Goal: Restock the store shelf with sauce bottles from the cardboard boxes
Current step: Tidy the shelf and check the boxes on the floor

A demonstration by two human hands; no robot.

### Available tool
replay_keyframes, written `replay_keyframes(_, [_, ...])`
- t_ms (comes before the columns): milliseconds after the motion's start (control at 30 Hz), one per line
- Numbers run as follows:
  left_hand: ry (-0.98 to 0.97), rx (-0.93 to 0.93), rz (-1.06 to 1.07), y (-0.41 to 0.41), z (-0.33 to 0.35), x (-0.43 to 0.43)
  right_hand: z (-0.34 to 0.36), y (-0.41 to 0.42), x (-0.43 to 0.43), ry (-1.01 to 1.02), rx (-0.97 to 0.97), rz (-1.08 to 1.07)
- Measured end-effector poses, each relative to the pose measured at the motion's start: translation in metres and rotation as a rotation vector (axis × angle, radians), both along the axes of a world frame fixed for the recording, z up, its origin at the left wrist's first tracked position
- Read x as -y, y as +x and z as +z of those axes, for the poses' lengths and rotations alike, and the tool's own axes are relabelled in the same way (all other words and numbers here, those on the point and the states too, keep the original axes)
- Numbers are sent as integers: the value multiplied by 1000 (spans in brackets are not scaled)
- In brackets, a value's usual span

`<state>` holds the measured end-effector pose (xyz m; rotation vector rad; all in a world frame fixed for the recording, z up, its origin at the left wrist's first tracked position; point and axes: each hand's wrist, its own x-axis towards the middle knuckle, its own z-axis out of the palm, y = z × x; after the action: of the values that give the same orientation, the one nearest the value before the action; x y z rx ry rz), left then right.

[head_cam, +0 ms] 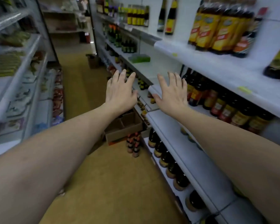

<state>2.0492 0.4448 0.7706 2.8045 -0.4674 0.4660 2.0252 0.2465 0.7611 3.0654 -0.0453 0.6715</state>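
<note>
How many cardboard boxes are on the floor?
2: an open cardboard box by the small bottles on the floor, and another box farther down the aisle. More may be hidden.

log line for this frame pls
left hand: open, empty | right hand: open, empty | cardboard box: open, on floor | small bottles: on floor beside box | shelf: partly stocked

A shop aisle: white metal shelves on both sides carry rows of labelled sauce bottles, with an open cardboard box on the floor.
</note>
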Motion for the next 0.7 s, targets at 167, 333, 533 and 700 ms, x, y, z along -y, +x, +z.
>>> replay_keyframes(167, [-5, -98, 146, 44, -44, -62, -52, 67, -39, 44, -136, 100])
replay_keyframes(333, [-3, -177, 244, 106, -75, -99, -100, 136, -63, 98, -203, 147])
replay_keyframes(533, [95, -249, 275, 203, -99, -109, -140, 238, -65, 123, -335, 139])
replay_keyframes(700, [90, -324, 282, 279, -116, -109, -161, 318, -71, 117, -424, 121])
